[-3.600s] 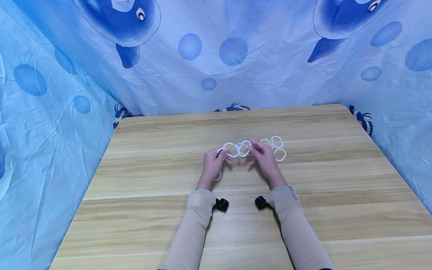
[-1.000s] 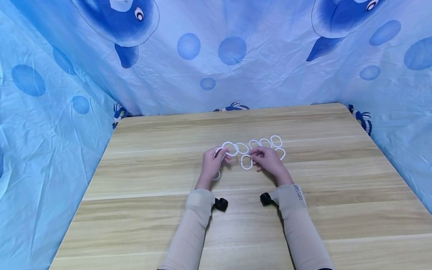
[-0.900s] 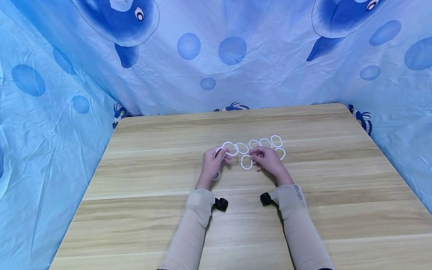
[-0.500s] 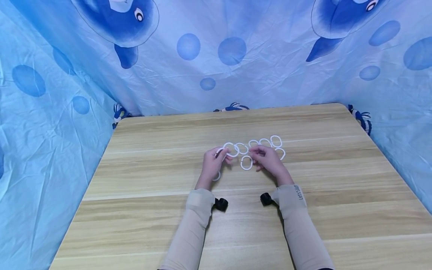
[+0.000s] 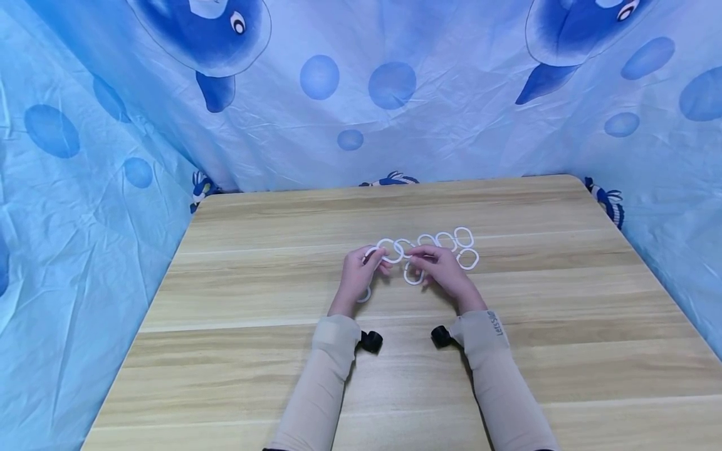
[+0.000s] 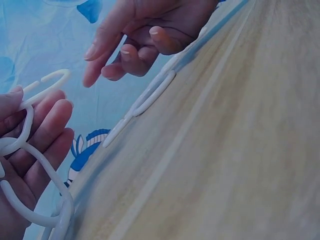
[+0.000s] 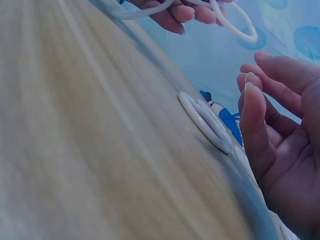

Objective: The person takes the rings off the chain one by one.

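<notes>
Several white plastic C-shaped chain links are about. My left hand (image 5: pixel 359 270) pinches a chain of hooked-together links (image 6: pixel 47 175), and one end link (image 7: pixel 240 24) sticks out past the fingertips towards the right. Another link (image 5: pixel 403 241) overlaps that end link in the head view. Just right of it hovers my right hand (image 5: pixel 442 270), fingers loosely bent, with nothing between thumb and fingertips. Partly under the right hand in the head view, an oval link (image 5: pixel 413 283) lies on the table. Part of the held chain is hidden by the left hand.
More white links (image 5: pixel 464 237) lie in a loose group behind and right of the right hand. Part of a link (image 5: pixel 365 297) shows beside the left wrist. The wooden table (image 5: pixel 248 376) ends at a blue printed curtain (image 5: pixel 350 163) along the back and sides.
Earlier the right hand held a link against the chain's end; that hand then drew back right, and an oval link appeared on the table. Since half a second ago it has moved slightly left.
</notes>
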`<action>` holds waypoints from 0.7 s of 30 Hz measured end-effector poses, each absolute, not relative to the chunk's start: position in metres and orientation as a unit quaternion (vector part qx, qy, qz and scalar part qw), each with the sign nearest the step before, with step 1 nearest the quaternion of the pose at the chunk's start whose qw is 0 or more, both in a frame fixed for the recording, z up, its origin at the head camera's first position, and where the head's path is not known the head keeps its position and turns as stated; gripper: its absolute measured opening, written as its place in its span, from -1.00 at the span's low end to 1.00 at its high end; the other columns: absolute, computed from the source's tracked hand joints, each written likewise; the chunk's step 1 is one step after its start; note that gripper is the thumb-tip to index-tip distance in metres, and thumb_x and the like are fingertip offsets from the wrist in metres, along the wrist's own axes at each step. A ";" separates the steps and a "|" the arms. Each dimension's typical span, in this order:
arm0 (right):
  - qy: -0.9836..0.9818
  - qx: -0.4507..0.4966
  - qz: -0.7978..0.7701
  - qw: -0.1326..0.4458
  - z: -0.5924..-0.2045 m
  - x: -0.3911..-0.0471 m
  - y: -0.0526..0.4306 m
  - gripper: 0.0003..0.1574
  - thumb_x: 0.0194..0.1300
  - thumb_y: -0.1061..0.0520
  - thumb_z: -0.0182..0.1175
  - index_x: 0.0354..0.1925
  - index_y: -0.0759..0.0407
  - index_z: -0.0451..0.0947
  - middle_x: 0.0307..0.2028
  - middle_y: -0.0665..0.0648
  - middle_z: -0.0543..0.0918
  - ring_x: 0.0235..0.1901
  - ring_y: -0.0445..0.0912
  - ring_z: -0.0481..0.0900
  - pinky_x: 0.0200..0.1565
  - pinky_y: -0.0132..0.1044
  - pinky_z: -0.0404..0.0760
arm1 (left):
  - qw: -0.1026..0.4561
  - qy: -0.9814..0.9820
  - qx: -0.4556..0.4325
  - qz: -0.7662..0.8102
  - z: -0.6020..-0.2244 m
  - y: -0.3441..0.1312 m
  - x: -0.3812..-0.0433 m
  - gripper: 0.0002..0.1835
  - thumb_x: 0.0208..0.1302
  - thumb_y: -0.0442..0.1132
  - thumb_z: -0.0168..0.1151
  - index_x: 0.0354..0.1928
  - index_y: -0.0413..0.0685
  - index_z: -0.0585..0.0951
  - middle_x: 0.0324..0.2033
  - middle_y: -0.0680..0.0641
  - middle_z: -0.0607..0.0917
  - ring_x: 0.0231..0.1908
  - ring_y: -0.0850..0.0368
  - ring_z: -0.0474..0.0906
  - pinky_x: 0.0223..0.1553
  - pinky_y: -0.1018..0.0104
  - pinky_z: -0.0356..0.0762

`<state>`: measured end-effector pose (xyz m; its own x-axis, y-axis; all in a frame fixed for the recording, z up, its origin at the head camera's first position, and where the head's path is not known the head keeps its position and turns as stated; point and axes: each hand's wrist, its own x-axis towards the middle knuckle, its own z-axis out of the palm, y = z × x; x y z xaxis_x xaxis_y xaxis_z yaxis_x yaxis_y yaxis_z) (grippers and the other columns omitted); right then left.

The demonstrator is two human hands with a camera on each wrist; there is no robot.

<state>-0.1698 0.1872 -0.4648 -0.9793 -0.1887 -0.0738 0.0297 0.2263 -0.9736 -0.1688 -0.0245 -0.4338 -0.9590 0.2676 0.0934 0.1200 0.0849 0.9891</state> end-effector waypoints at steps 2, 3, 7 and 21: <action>0.776 -0.052 -0.622 0.088 -0.464 -0.170 0.185 -0.58 0.33 0.09 0.24 0.08 0.26 0.56 -0.33 0.20 0.61 -0.42 -0.16 0.55 -0.52 -0.29 0.68 | 0.056 0.737 0.136 0.660 -0.433 -0.024 -0.169 -0.73 0.42 -0.32 0.08 -0.14 -0.50 0.58 -0.35 -0.43 0.71 -0.32 -0.40 0.66 -0.17 0.37 0.71; 0.778 -0.051 -0.621 0.086 -0.464 -0.169 0.184 -0.58 0.32 0.09 0.24 0.08 0.27 0.56 -0.33 0.21 0.62 -0.43 -0.16 0.55 -0.52 -0.31 0.67 | 0.056 0.739 0.138 0.657 -0.432 -0.024 -0.168 -0.73 0.42 -0.32 0.08 -0.13 -0.49 0.59 -0.35 -0.42 0.71 -0.32 -0.38 0.67 -0.16 0.36 0.71; 0.779 -0.049 -0.621 0.079 -0.464 -0.169 0.180 -0.61 0.29 0.13 0.26 0.04 0.28 0.57 -0.33 0.17 0.65 -0.43 -0.18 0.57 -0.54 -0.35 0.65 | 0.066 0.741 0.140 0.654 -0.437 -0.024 -0.171 -0.70 0.43 -0.29 0.08 -0.10 -0.50 0.58 -0.33 -0.41 0.71 -0.32 -0.32 0.68 -0.11 0.36 0.70; 0.757 -0.050 -0.648 0.070 -0.465 -0.168 0.174 -0.64 0.28 0.21 0.24 -0.02 0.44 0.53 -0.31 0.34 0.62 -0.47 -0.22 0.54 -0.58 -0.43 0.61 | 0.060 0.731 0.147 0.664 -0.464 -0.020 -0.182 -0.70 0.40 -0.21 0.13 -0.14 -0.41 0.61 -0.36 -0.34 0.74 -0.53 0.29 0.65 -0.18 0.38 0.71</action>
